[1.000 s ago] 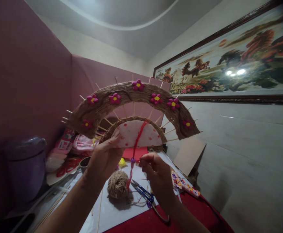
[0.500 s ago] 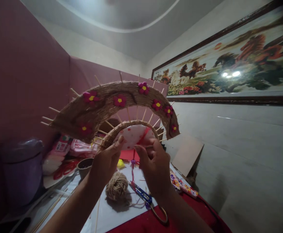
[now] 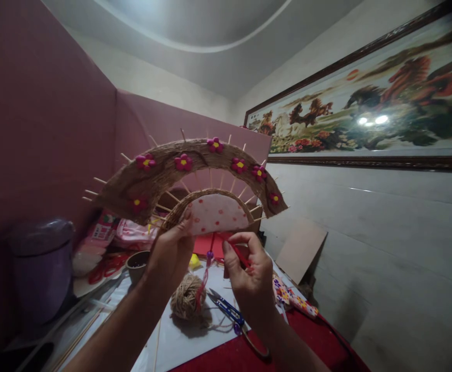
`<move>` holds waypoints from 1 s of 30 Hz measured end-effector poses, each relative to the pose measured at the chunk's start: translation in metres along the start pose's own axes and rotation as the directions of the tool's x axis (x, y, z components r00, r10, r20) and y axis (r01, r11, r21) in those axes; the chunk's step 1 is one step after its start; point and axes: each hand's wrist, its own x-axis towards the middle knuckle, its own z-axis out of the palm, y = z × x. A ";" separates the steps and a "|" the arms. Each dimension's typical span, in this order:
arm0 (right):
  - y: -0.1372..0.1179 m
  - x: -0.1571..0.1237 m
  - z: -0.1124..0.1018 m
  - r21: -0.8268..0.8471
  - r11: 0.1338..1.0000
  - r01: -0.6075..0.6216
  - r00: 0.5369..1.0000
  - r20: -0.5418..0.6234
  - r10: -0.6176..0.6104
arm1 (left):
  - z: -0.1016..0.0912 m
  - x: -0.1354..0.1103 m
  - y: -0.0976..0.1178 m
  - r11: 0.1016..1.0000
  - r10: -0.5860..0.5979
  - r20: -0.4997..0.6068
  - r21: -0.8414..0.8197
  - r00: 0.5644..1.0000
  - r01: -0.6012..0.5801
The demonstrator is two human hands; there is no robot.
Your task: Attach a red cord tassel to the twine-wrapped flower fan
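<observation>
My left hand (image 3: pixel 175 248) grips the lower left of a fan-shaped craft, its thumb on the front. This fan (image 3: pixel 159 181) has thin wooden sticks, a twine-covered band with magenta flowers, and a half-round spotted white cloth (image 3: pixel 218 213) at its base. A tassel (image 3: pixel 209 257) with a purple bead hangs below the cloth. To the right of the tassel, my right hand (image 3: pixel 251 274) is closed, thumb against index finger, on red strands (image 3: pixel 243 253) partly hidden by the fingers. Under the hands lie a ball of twine (image 3: pixel 188 297) and blue thread snips (image 3: pixel 228 308).
A dark-filled cup (image 3: pixel 137 262) stands left of the twine. Farther left are pink packages (image 3: pixel 133 232) and a purple bin (image 3: pixel 43 268). A flower-patterned object (image 3: pixel 295 297) with a dark cord lies on the red cloth (image 3: pixel 307 336) at right. A board (image 3: pixel 301 253) leans by the wall.
My right hand has moved down from the fan's base, and the red strands no longer cross the white cloth. The fan has tilted and lowered slightly; the tassel swings left.
</observation>
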 end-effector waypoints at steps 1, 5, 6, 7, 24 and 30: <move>0.001 -0.002 0.000 -0.026 1.000 0.006 1.000 0.004 -0.006 | 0.000 0.000 0.000 1.000 -0.026 0.001 -0.014 1.000 0.026; 0.005 -0.010 -0.001 -0.075 0.997 0.034 0.999 0.017 -0.033 | -0.002 0.001 0.001 0.992 -0.111 -0.026 -0.062 0.993 0.109; 0.007 -0.012 -0.001 -0.073 0.996 0.041 0.999 0.024 -0.040 | -0.002 0.001 0.001 0.990 -0.122 -0.033 -0.070 0.992 0.119; 0.008 -0.013 -0.001 -0.069 0.997 0.046 0.999 0.030 -0.044 | -0.002 0.001 0.001 0.989 -0.129 -0.039 -0.075 0.991 0.126; -0.015 0.029 -0.007 0.256 0.956 -0.145 0.982 0.159 0.106 | 0.001 -0.001 -0.002 0.964 -0.262 -0.173 0.001 0.950 0.266; -0.006 0.048 -0.011 -0.054 0.998 0.030 0.981 0.191 -0.020 | -0.005 0.000 -0.006 0.947 -0.302 -0.222 0.037 0.927 0.318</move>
